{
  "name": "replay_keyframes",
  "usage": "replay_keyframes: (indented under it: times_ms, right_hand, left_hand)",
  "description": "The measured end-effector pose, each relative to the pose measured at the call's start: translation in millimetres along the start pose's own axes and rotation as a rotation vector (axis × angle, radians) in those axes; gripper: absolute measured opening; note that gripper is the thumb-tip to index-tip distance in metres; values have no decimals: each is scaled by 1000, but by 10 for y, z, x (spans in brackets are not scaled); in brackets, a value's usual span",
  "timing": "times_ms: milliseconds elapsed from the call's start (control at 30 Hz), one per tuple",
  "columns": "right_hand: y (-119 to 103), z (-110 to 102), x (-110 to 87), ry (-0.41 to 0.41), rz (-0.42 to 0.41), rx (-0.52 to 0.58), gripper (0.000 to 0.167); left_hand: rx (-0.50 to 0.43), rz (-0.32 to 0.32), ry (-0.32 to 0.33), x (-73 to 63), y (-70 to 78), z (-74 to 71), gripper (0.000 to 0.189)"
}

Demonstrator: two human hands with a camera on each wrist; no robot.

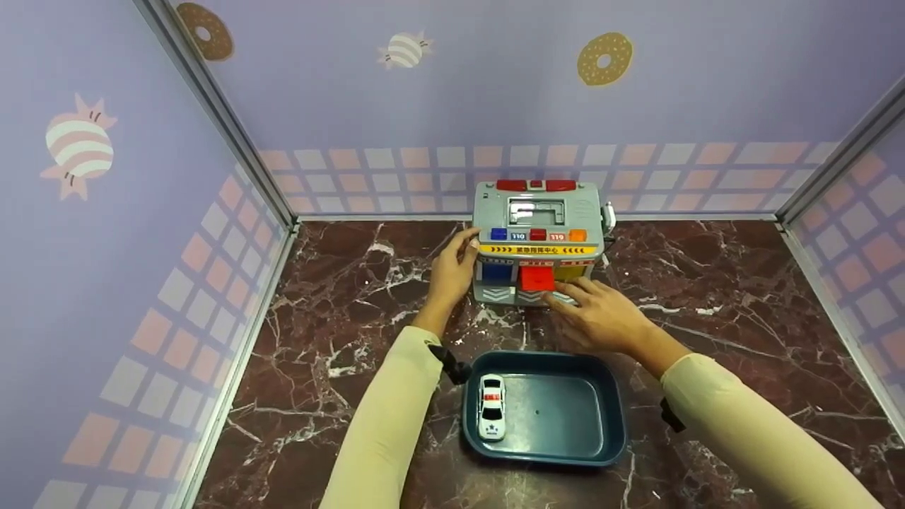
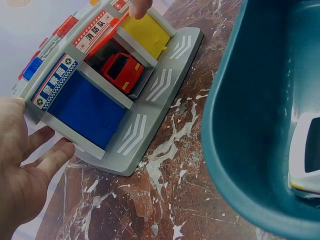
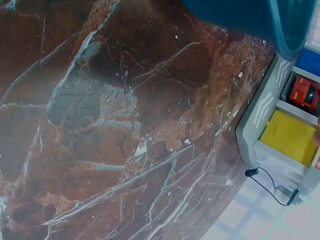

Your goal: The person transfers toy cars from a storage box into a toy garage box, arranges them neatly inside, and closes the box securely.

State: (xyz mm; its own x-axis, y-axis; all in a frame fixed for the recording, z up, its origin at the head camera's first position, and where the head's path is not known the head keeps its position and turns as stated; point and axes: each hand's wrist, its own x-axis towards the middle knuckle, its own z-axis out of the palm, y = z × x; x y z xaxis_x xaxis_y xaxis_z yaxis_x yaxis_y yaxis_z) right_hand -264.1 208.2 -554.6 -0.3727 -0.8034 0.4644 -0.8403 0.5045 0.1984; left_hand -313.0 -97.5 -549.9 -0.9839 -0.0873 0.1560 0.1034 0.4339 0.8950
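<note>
A grey toy garage stands against the back wall, its front toward me. My left hand holds its left side, with thumb and forefinger at the roof edge and the other fingers by the side wall. The red door of the middle bay is raised, and a red toy car sits inside that bay. My right hand is at the front, a fingertip touching the raised door's right edge. Blue door and yellow door on either side are down.
A dark teal tray lies in front of the garage, between my forearms. In its left part is a white toy police car. A white piece on a black cord hangs at the garage's right side. Patterned walls enclose the marbled tabletop.
</note>
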Motion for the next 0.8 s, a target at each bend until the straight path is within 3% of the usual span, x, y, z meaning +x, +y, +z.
replay_keyframes:
  times_ms: [233,567,800]
  right_hand:
    - [48,-64,79,-16,45,-1,58]
    - [93,-30,314,-22,172,-1,58]
    - [77,-10,439,-101,282,12,59]
  left_hand:
    - [21,-20,1,3,15,-3,36]
    - [19,0,15,13,11,-9,34]
    - [12,3,14,10,4,0,34]
